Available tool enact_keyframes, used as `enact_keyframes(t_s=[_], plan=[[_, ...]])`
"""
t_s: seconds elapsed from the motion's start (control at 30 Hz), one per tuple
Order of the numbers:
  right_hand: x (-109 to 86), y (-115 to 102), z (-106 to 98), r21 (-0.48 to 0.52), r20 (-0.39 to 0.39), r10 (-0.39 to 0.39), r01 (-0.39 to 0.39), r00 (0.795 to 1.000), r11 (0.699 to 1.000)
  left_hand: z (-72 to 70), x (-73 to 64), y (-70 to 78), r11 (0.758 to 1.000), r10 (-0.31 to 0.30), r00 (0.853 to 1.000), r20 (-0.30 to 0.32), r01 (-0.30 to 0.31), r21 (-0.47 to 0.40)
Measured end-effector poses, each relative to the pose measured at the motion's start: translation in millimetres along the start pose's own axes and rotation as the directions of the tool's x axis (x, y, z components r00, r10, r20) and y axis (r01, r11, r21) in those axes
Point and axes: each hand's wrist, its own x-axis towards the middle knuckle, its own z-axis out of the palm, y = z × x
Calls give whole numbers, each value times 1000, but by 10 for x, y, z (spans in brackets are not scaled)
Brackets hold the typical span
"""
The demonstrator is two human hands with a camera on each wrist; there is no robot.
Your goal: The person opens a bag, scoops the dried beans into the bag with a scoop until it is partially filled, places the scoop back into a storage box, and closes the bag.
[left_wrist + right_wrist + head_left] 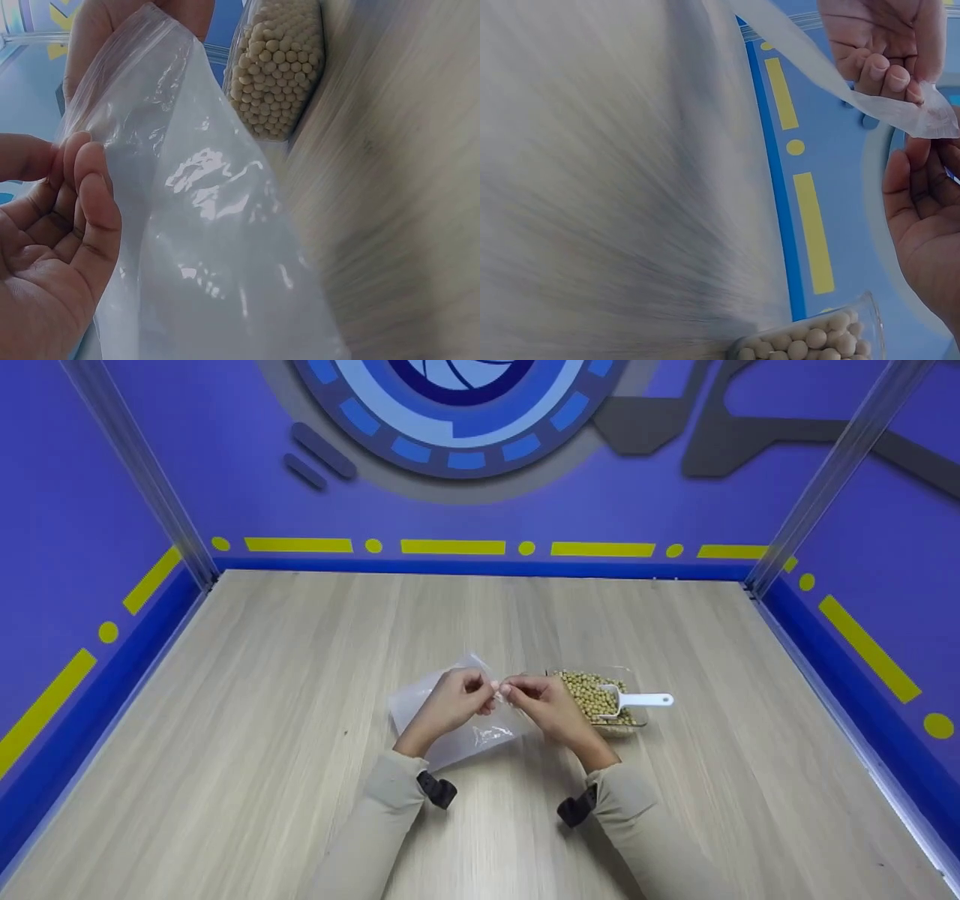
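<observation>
A clear plastic zip bag (pixel 217 225) hangs from both hands, its top edge pinched between fingertips. My left hand (pixel 454 699) grips that edge with thumb and curled fingers, as the left wrist view shows up close. Close beside it, my right hand (pixel 551 706) pinches the same edge, with the fingertips of the two hands almost meeting. In the right wrist view a strip of the bag (pixel 892 112) runs between the hands. No contents show inside the bag.
Right of the hands stands a clear container (pixel 626 729) of round, pale yellow beans (pixel 581 690). A white scoop (pixel 645 700) lies in it, handle pointing right. Blue-purple walls (pixel 480 521) enclose the wooden table (pixel 300 645) at the back and sides.
</observation>
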Motion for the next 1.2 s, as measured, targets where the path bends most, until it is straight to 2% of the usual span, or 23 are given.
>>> enact_keyframes(t_s=[0.1, 0.33, 0.53, 0.8, 1.03, 1.2], plan=[[2, 28, 4, 9, 4, -3, 3, 1000, 1000, -4, 6, -16, 1000, 8, 1000, 3, -8, 2], [75, 336, 18, 10, -7, 8, -7, 1000, 1000, -15, -1, -23, 1000, 18, 1000, 14, -18, -12], [81, 384, 19, 29, -17, 24, -24, 1000, 999, -26, -11, -17, 999, 39, 999, 22, -38, -17], [72, 322, 8, 62, -33, 73, -71, 997, 996, -36, -15, -24, 998, 59, 998, 33, -58, -16], [14, 61, -36, 30, -2, 26, -25, 1000, 999, -42, -20, -31, 999, 43, 999, 33, -43, 0], [14, 30, -36, -2, -1, 23, -23, 1000, 1000, -52, -26, -43, 999, 34, 999, 28, -34, 15]])
